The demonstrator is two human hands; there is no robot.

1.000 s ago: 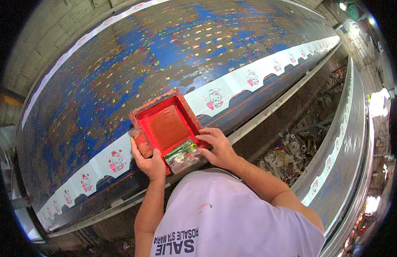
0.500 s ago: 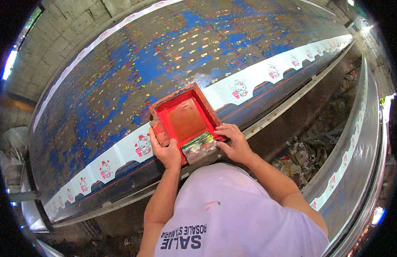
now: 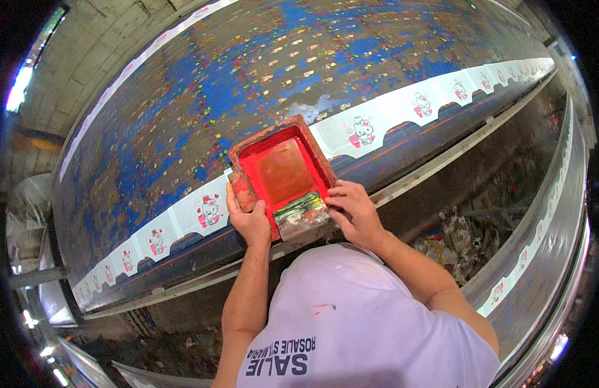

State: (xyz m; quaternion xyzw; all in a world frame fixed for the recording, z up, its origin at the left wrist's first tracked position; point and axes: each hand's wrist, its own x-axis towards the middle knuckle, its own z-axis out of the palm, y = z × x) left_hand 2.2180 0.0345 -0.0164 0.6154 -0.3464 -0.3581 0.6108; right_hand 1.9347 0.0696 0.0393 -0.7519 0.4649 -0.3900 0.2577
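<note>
A red, ink-stained screen-printing frame [image 3: 283, 169] lies over a white fabric strip [image 3: 377, 123] printed with small cartoon cat figures. My left hand [image 3: 250, 220] grips the frame's near left corner. My right hand [image 3: 354, 210] holds its near right edge, beside a squeegee [image 3: 301, 208] smeared with mixed ink that rests at the frame's near end. The strip runs along the near side of a long printing table [image 3: 202, 97] spattered with blue, red and yellow ink.
A metal rail [image 3: 435, 168] borders the table's near edge. Scraps and debris [image 3: 461, 239] litter the floor on the right. A second long table with a printed strip [image 3: 545, 220] curves along the right side. A concrete wall [image 3: 86, 52] stands behind.
The frame and both hands have shifted rightward along the strip, from one printed figure toward another. Both hands keep their grip on the frame's near end.
</note>
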